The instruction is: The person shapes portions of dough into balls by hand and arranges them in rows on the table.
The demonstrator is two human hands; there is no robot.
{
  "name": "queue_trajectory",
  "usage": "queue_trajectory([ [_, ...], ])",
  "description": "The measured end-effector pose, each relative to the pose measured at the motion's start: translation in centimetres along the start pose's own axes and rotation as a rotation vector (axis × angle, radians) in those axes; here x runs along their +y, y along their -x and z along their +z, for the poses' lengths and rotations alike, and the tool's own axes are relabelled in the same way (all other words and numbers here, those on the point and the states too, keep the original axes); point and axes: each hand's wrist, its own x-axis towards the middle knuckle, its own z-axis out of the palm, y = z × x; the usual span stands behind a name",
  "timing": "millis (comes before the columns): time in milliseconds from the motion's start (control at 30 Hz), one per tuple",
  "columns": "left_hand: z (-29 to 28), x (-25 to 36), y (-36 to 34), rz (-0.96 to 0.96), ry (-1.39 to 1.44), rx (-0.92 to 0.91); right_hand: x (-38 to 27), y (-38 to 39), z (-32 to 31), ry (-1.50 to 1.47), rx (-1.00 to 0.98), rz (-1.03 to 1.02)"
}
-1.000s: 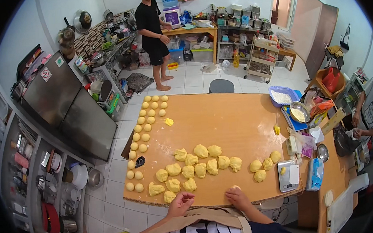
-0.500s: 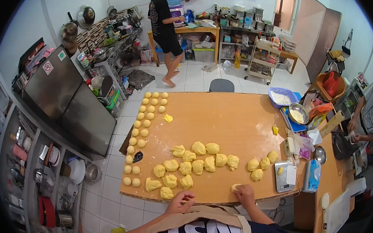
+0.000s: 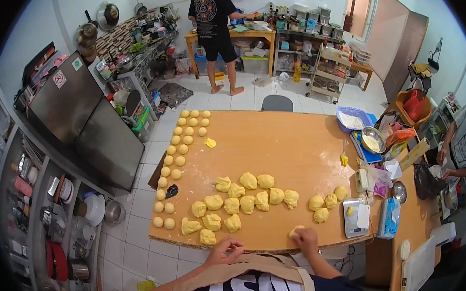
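My right hand [image 3: 306, 240] is closed over a small piece of yellow dough [image 3: 294, 231] and presses it on the wooden table near its front edge. Most of that piece is hidden under the fingers. Loosely curled and with nothing in it, my left hand [image 3: 225, 251] rests at the table edge, close to a rough dough lump [image 3: 207, 236]. More uneven lumps [image 3: 247, 204] lie in a cluster across the middle. To the right is a small group of dough pieces [image 3: 320, 215]. Smooth round dough balls [image 3: 183, 149] line the left side of the table.
A kitchen scale [image 3: 355, 220] with a bit of dough on it stands at the right, by a blue pack [image 3: 390, 216]. Behind are a purple tub of flour [image 3: 351, 120] and a metal bowl [image 3: 373, 140]. A grey stool [image 3: 277, 103] stands beyond the table; two people are nearby.
The person at the back has turned away toward the counter and stepped slightly right. My right hand has shifted very slightly over the dough piece; my left hand stays almost where it was.
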Motion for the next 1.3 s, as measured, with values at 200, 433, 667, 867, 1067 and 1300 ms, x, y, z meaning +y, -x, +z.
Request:
queue_trajectory([
  [200, 0.1, -0.4, 0.5, 0.026, -0.014, 0.025, -9.8, -6.7, 0.4, 0.153, 0.331, 0.075],
  [433, -0.5, -0.8, 0.8, 0.025, -0.03, 0.044, -3.1, -0.1, 0.8, -0.108, -0.069, -0.337],
  [667, -0.4, -0.4, 0.8, 0.03, 0.007, 0.034, -8.2, -7.4, 1.2, 0.101, 0.206, 0.011],
  [867, -1.5, 0.2, 0.6, 0.059, -0.133, -0.027, -5.1, -1.2, 3.0, -0.059, 0.018, -0.31],
  [1067, -1.3, -0.2, 1.4, -0.025, 0.001, 0.044, -6.3, -7.1, -0.9, 0.072, 0.14, 0.068],
  [1300, -1.6, 0.0, 0.4, -0.007, -0.122, -0.005, -7.1, -2.3, 3.1, 0.026, -0.049, -0.204],
])
